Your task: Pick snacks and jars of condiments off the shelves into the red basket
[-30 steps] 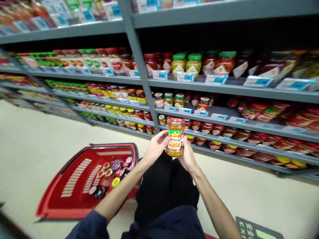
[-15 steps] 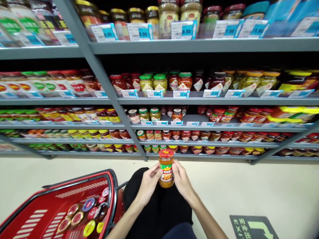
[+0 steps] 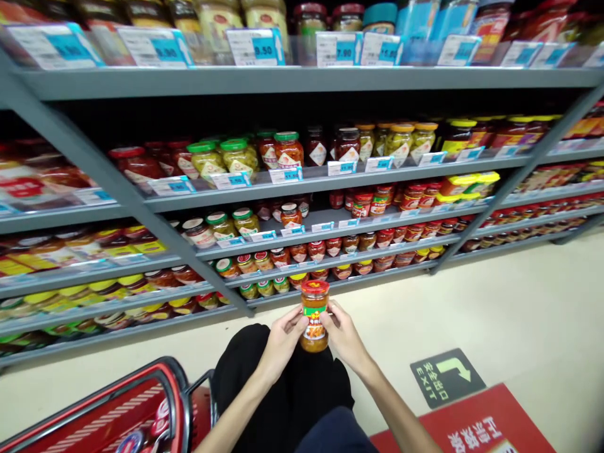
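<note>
A glass jar (image 3: 314, 333) with a red lid, a green and white label and orange-brown contents stands upright between my two hands, above my dark-trousered knees. My left hand (image 3: 285, 336) grips its left side, thumb on the label. From the right, my right hand (image 3: 344, 336) holds it with the thumb against the label's edge. Fingers behind the jar are partly hidden. At the lower left is a red shopping basket (image 3: 101, 402) with a black rim, holding several lidded jars (image 3: 129, 441), cut off by the frame's edge.
Grey shelves (image 3: 330, 160) full of jars and blue-white price tags cross the view ahead. A dark green exit sign (image 3: 447, 379) is on the pale floor to my right. A red panel with white characters (image 3: 481, 418) lies at the lower right.
The view has turned to the right, so the shelves and basket have shifted left and the red panel has come into view. Both hands still hold the jar; my right thumb has moved onto the label.
</note>
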`<action>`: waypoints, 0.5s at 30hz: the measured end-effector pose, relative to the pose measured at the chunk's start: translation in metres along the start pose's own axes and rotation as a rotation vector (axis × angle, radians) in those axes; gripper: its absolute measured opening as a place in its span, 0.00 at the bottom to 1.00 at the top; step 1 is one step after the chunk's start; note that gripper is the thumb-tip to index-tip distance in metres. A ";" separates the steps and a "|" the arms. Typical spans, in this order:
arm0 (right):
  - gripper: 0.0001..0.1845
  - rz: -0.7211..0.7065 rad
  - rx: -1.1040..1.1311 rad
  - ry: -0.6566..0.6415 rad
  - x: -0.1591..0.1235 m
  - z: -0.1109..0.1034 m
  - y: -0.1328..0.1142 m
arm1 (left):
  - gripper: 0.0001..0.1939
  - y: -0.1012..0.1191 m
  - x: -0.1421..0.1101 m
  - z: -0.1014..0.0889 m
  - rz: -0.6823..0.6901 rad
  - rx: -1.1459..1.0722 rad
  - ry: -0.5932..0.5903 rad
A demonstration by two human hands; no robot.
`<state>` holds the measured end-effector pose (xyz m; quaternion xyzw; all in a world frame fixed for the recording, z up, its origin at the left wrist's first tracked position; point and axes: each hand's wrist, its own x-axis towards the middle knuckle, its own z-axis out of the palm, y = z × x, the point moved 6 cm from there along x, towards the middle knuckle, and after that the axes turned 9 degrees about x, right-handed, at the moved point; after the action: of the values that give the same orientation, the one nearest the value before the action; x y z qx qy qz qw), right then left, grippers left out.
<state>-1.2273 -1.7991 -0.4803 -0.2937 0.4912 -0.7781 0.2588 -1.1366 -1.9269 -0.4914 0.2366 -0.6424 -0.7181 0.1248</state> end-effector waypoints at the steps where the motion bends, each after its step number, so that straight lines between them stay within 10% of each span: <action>1: 0.20 -0.013 -0.008 0.020 -0.002 -0.005 -0.002 | 0.40 0.000 0.003 0.004 -0.005 0.006 -0.022; 15: 0.24 -0.050 -0.198 0.201 0.042 -0.043 -0.014 | 0.42 0.015 0.069 0.026 0.005 -0.065 -0.262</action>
<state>-1.2888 -1.7963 -0.4733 -0.2504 0.5817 -0.7575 0.1584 -1.2103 -1.9397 -0.4876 0.1351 -0.6300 -0.7632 0.0493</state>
